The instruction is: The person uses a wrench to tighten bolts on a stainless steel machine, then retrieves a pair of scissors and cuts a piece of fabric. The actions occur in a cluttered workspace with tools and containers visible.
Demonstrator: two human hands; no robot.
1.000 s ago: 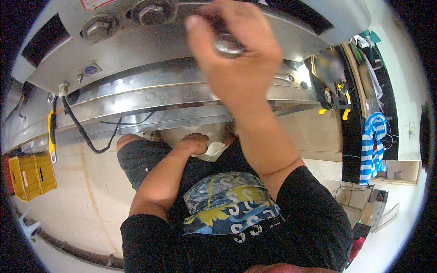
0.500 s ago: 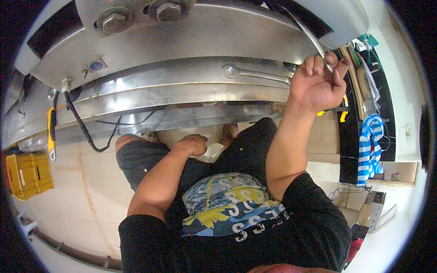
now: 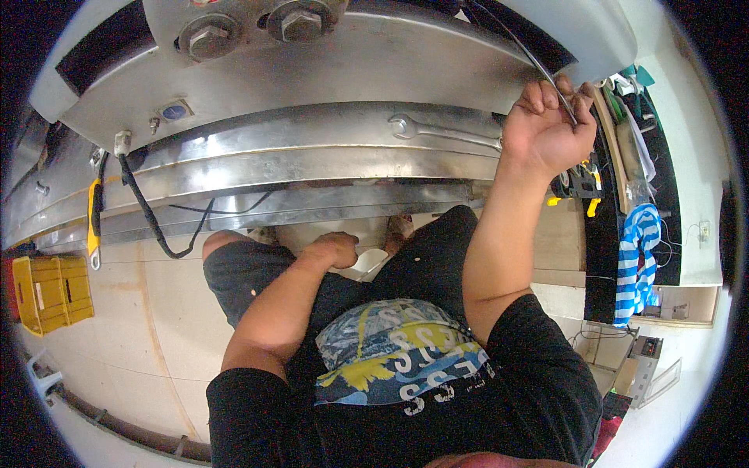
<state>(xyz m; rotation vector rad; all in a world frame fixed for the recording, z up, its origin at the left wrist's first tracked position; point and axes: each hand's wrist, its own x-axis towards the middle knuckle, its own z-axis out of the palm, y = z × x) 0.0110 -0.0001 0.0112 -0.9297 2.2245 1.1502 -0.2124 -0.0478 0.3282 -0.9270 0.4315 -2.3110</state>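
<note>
Gripping thin metal tool (image 3: 533,59), right hand (image 3: 548,132); spanner (image 3: 446,133) unheld just left of it; hex bolts (image 3: 301,26) farther left look seated, tightness unclear; left hand (image 3: 337,249), can't tell hold.

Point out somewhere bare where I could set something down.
The steel ledge looks bare between the cable and the wrench, as does the floor between the yellow crate and the left forearm. It is crowded around the right hand: the metal rod it holds, the wrench's end and a black-yellow tool.
</note>
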